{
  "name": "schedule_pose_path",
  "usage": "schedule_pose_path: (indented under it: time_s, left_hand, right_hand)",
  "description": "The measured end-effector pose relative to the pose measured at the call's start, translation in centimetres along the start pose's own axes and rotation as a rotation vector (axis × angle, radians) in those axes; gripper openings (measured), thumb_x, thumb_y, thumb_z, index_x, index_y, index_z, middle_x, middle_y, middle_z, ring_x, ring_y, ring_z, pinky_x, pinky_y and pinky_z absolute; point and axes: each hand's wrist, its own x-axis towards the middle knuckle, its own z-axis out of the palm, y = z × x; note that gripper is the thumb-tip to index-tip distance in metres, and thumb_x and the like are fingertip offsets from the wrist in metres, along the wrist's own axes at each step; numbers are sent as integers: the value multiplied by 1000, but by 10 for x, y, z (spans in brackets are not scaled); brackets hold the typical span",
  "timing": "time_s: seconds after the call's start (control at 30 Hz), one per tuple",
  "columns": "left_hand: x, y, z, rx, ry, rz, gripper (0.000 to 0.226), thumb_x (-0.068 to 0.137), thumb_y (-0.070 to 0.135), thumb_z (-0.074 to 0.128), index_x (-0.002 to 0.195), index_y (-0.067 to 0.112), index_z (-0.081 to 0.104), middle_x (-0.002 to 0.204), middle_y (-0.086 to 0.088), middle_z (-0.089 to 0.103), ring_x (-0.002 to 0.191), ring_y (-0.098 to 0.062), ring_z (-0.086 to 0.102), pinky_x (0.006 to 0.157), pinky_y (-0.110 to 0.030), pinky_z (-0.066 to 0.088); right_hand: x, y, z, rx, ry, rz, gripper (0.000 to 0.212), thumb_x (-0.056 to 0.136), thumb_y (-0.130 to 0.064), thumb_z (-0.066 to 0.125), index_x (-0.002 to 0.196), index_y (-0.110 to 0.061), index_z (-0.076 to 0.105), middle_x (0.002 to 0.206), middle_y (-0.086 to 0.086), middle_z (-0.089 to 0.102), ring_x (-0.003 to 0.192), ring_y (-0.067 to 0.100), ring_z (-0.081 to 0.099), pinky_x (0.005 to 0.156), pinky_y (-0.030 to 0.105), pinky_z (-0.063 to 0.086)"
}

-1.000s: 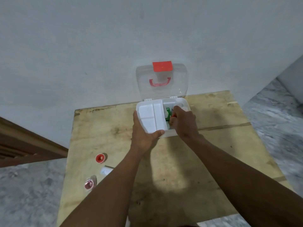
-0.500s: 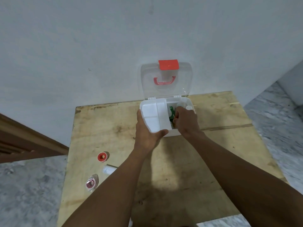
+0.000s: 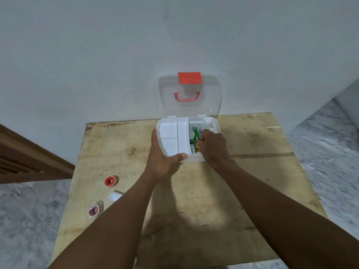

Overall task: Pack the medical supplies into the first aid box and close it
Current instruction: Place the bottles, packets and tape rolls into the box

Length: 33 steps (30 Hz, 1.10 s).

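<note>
Three supplies (image 3: 111, 181) on the bench (image 3: 252, 171) come next; your left grip (image 3: 163, 162) holds the tray (image 3: 171, 146), right grip (image 3: 212, 146) pinches a yellow item (image 3: 198, 146) into the box (image 3: 195, 158).

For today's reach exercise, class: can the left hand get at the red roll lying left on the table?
Probably yes, once freed: the left hand grips the white tray, but the red roll lies uncovered on the table, with nothing between them.
</note>
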Motion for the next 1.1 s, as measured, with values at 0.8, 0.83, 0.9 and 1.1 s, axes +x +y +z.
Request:
schedule_pose_path:
  time_s: [0.8, 0.83, 0.9, 1.1]
  left_hand:
    - [2, -4, 1, -12, -41, -45, 100, 66, 20, 91, 142, 32, 28, 125, 25, 48, 121, -2, 50, 94, -45, 55]
    - [2, -4, 1, -14, -41, -38, 100, 65, 21, 91, 142, 31, 28, 126, 22, 48, 122, -4, 50, 94, -45, 55]
    - [2, -4, 1, -8, -40, -29, 100, 64, 24, 91, 142, 30, 28, 127, 19, 49, 120, -4, 51, 93, -42, 56]
    - [3, -6, 0, 5, -18, -15, 101, 64, 26, 91, 142, 28, 27, 126, 19, 49, 116, 3, 51, 90, -28, 56]
  right_hand:
    - [19, 80, -18, 392, -248, -210, 123, 37, -71, 87, 140, -36, 30, 137, -9, 45, 128, 21, 44, 102, 53, 44]
    - [19, 78, -17, 397, -253, -205, 126, 37, -71, 87, 142, -37, 26, 140, -8, 41, 131, 21, 41, 103, 54, 43]
    - [20, 75, -15, 417, -284, -193, 127, 40, -70, 87, 144, -38, 20, 145, -7, 35, 134, 22, 36, 106, 55, 41]
    - [20, 67, -9, 453, -283, -222, 116, 53, -52, 92, 142, -41, 18, 146, -13, 30, 133, 12, 36, 108, 43, 41]
